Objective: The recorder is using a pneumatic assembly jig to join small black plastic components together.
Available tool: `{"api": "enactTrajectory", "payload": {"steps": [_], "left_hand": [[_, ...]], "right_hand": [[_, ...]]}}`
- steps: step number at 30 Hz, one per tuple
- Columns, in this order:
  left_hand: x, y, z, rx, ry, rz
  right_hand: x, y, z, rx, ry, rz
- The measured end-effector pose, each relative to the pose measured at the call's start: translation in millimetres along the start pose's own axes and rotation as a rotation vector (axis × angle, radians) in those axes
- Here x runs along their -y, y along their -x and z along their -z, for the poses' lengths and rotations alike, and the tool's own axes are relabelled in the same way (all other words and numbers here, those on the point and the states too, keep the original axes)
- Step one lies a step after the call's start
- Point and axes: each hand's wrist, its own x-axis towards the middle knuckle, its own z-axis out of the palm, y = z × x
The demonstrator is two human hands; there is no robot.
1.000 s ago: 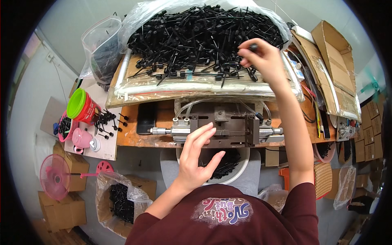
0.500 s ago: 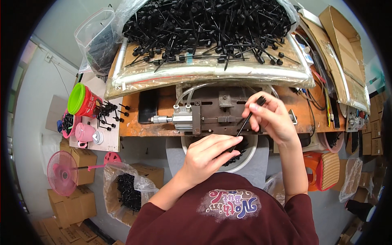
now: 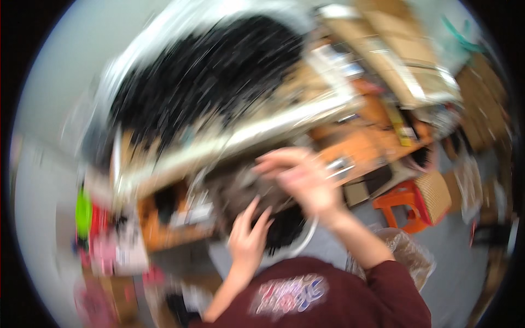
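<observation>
The picture is smeared by motion. My left hand [image 3: 249, 235] has its fingers apart with nothing visible in them, at the near edge of a dark metal fixture [image 3: 235, 191] on the bench. Farther right, my right hand [image 3: 301, 180] is raised over the fixture, fingers stretched to the left; no part shows in it. Between me and the bench is a white bucket [image 3: 312, 232] holding black parts [image 3: 284, 232]. Beyond the fixture lies a large heap of thin black rods with knobs [image 3: 208, 76].
A board edged in white [image 3: 235, 145] carries the heap. An orange-brown bench top [image 3: 355, 158] extends right, with cardboard [image 3: 377, 54] beyond. An orange stool [image 3: 402, 205] and clear plastic bag [image 3: 410, 257] are at right; a green-and-red bucket [image 3: 83, 213] is at left.
The view has swung and tilted. Both hands have separated and their fingers have opened; the black rod that was between them no longer shows in either hand.
</observation>
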Motion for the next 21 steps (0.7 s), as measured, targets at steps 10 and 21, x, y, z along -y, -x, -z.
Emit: {"api": "enactTrajectory", "payload": {"steps": [10,21], "left_hand": [[-22.8,-16.3,7.5,0.096,-0.363,-0.16],[1.4,-4.9,24.0,0.119,-0.439,-0.23]], "right_hand": [[-9.3,-96.6,4.4,-0.043,0.864,0.424],[300.5,204.0,211.9,-1.351,1.988,1.231]]}}
